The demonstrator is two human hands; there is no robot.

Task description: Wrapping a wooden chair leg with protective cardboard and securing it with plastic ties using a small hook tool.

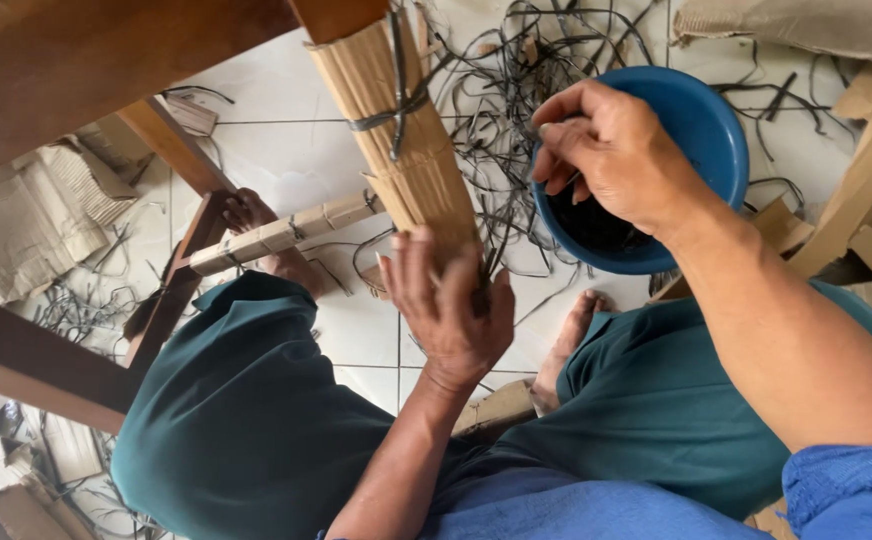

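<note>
The left hand (448, 312) wraps its fingers, held close together, around the lower end of a tan corrugated cardboard wrapping (401, 140) that covers a brown wooden furniture leg (336, 15); the thumb lies on the left side of the cardboard. A thin dark strap (393, 115) is tied around the wrapping higher up, with loose ends hanging down toward the hand. The right hand (611, 160) hovers over the round blue plastic bowl (711, 130), its thumb and forefinger pinching what seems to be a thin dark strip, though the strand is too fine to be sure. A tangle of loose black strips (501, 90) lies on the white tiled floor (286, 150) between the leg and the bowl. Flattened brown cardboard pieces (16, 225) lie at the left.
</note>
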